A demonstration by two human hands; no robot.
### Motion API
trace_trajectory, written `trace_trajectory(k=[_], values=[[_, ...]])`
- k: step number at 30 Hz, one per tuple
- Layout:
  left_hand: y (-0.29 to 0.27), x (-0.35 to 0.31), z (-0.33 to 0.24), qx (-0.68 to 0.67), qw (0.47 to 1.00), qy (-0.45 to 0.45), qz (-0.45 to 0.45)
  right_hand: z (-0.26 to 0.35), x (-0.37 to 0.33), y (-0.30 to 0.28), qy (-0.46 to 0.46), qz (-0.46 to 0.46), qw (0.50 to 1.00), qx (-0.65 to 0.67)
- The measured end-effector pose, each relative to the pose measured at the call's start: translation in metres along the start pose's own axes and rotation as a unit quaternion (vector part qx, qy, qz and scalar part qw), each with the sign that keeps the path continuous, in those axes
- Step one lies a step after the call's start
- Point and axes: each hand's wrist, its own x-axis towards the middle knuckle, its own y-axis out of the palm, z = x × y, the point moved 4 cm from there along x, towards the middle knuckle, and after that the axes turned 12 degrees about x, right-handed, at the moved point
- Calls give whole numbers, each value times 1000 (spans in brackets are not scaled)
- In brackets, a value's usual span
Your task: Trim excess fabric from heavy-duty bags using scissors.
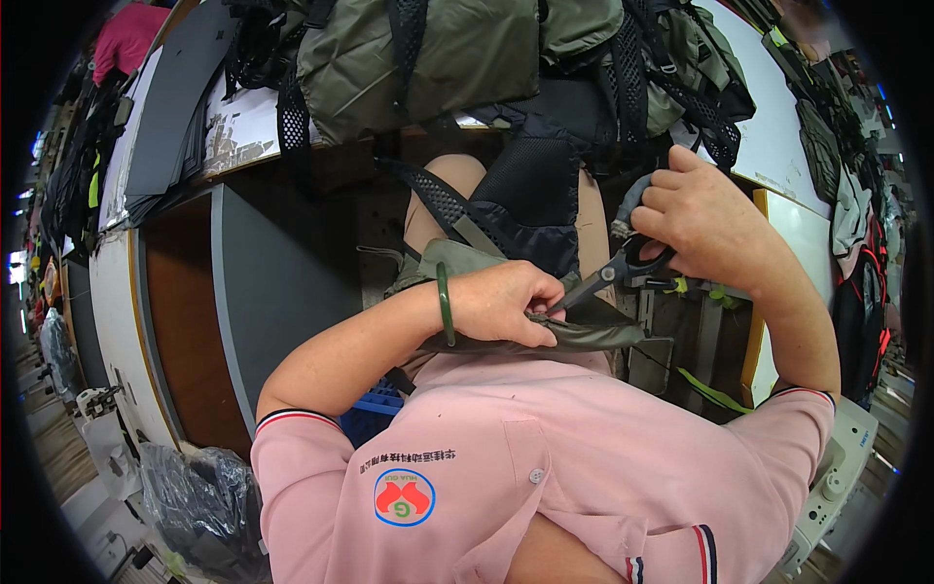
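My right hand [702,216] is closed around the handles of a pair of dark scissors [605,277], one of them wrapped in grey cloth. The blades point left and reach the fingertips of my left hand [504,302]. With those fingers I pinch the edge of an olive-green fabric piece [593,334] lying across my lap. A green bangle [445,304] circles my left wrist. From the green fabric, a black padded mesh panel [530,180] and a black mesh strap [433,195] spread over my legs toward the table. My fingers partly hide the blade tips.
Olive-green backpacks [418,68] with black mesh straps are heaped on the white table [238,131] ahead. Dark grey sheets [170,107] lie at the far left. A grey panel [277,282] stands left of my legs, and a pale machine [835,477] sits at lower right.
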Motion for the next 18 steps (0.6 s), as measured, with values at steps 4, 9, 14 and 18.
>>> trace_trajectory(k=[4,9,14,18], values=[[-3,-5,0,-55,998,-1,-27,-7,-5,0,88,-58,989,103],[-15,-5,-4,-47,992,57,-107,10,3,52,157,-44,838,521],[-36,-33,-2,81,984,-26,-156,12,-2,61,127,-72,843,518],[-42,-55,10,264,934,20,-239,9,-11,58,123,-99,843,513]])
